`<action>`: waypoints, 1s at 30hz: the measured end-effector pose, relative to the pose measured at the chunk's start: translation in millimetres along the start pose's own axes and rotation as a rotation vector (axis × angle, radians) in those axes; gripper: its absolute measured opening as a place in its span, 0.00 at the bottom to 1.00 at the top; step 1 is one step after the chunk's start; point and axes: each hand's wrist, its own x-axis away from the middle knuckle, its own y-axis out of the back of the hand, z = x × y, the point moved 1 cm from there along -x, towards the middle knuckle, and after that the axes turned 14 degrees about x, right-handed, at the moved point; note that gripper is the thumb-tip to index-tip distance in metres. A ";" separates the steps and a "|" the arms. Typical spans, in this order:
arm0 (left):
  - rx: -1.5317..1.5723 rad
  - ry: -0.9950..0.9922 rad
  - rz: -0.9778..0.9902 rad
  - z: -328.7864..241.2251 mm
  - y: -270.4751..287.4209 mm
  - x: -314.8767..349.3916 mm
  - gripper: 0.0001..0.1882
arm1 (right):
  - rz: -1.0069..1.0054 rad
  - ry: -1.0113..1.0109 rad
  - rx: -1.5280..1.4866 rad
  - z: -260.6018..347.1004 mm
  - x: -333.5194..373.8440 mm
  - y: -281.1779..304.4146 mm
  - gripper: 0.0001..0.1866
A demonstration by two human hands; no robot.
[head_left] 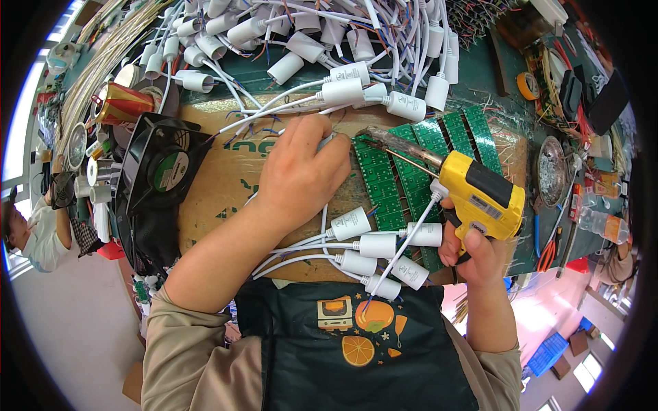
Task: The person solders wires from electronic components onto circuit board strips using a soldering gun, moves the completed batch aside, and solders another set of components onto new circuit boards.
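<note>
My right hand (473, 253) grips a yellow and black soldering gun (483, 195). Its metal tip points left, over the green circuit boards (380, 181) and close to my left fingertips. A white cable (408, 240) slopes down from beside the gun; whether my right fingers also hold it is hidden. My left hand (305, 164) is closed in a pinch at the boards' left edge, and a small pale piece shows at its fingertips, too covered to name. White lamp sockets (349, 222) with cables lie nearest me, below the left hand. More sockets (343, 91) rest just beyond it.
Cardboard (219, 205) covers the work area. A black fan (164, 171) stands at left, near a red and gold can (123, 103). A socket heap (305, 44) fills the far side. Right are orange tape (528, 86), a metal bowl (552, 164) and orange-handled pliers (546, 257). Another person (41, 233) sits far left.
</note>
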 end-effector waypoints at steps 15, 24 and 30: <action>-0.003 0.001 0.005 -0.9 -0.3 -1.0 0.12 | 0.002 0.022 -0.003 -2.1 4.2 2.6 0.34; -0.005 -0.006 0.002 -1.6 -0.1 -1.9 0.11 | -0.017 -0.030 -0.018 -4.2 6.1 3.3 0.31; -0.015 -0.005 0.002 -2.2 -0.8 -2.1 0.10 | 0.003 -0.057 -0.004 -5.1 6.0 4.3 0.28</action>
